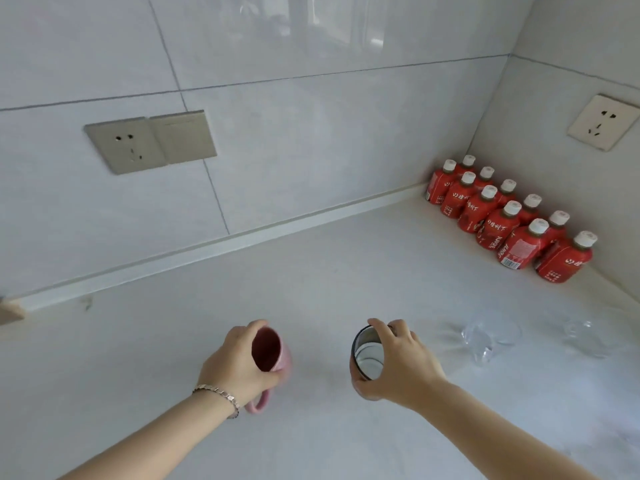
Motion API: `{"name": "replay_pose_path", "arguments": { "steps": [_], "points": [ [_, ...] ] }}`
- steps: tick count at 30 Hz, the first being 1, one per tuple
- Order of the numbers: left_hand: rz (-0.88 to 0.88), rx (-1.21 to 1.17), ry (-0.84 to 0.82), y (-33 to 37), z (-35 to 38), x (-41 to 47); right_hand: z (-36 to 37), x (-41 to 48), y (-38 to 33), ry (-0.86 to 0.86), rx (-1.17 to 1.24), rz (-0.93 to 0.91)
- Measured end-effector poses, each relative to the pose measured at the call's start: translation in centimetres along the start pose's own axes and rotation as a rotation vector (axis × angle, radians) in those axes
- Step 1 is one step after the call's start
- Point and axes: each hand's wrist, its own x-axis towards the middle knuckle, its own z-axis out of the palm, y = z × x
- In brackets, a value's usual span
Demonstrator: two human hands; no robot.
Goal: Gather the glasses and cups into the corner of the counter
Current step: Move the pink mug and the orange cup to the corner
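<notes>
Cups and glasses sat spread along the near part of the counter (311, 271), a pale, smooth, faintly mottled slab bounded by a raised lip beneath glossy grey wall tiles (277, 140); red juice bottles (502, 216) with white caps stood in a double row along the right wall, running from the far right corner toward the near edge; a brushed-metal socket plate (150, 142) was set in the back wall and a cream socket (602, 122) in the right wall; the left hand (235, 367), with a linked metal bracelet (221, 396) at the wrist, was wrapped around a pink mug (268, 355), thumb and fingers clasping its rounded body, the loop handle showing below the wrist and the mouth tilted toward the camera; the right hand (401, 365) gripped a dark-rimmed enamel-looking cup (367, 353) with a white inside, fingers over the far rim and thumb under the near side; both sat near the middle of the counter's near part, well apart from the corner; two clear glasses (485, 336) and (588, 336), thin-walled and nearly lost against the surface, rested toward the right edge, apart from each other.
</notes>
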Motion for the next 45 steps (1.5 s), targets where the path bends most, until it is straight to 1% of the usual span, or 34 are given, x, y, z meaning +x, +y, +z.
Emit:
{"name": "replay_pose_path", "arguments": {
  "steps": [5,10,15,18,24,27,30,34,39,45],
  "points": [
    [-0.115,0.040,0.033,-7.7,-4.6,-9.1,3.6,-4.9,-8.0,-0.078,-0.050,-0.178],
    [-0.244,0.039,0.130,-16.2,-11.2,-16.5,6.4,-8.3,-17.9,-0.139,-0.077,-0.354],
    [-0.381,-0.017,0.233,-25.6,-18.4,-21.0,9.3,-9.6,-29.3,-0.172,-0.104,-0.512],
    [-0.442,-0.030,0.265,-32.1,-22.3,-22.1,12.1,-9.6,-36.4,-0.185,-0.120,-0.567],
    [-0.516,-0.053,0.292,-45.9,-29.8,-22.3,19.5,-8.3,-50.1,-0.245,-0.075,-0.528],
    [-0.550,-0.001,0.290,-51.0,-33.1,-21.7,22.2,-6.8,-56.0,-0.282,-0.043,-0.476],
    [-0.564,0.038,0.275,-54.8,-35.9,-20.4,24.4,-4.8,-60.7,-0.297,0.000,-0.405],
    [-0.563,0.013,0.286,-58.3,-38.0,-18.6,26.6,-1.0,-65.6,-0.256,0.009,-0.337],
    [-0.581,-0.049,0.326,-60.7,-38.9,-17.4,27.9,4.6,-70.5,-0.165,-0.025,-0.313],
    [-0.599,-0.032,0.309,-61.9,-39.1,-15.6,29.1,9.8,-73.8,-0.183,-0.054,-0.336]
  ]
}}
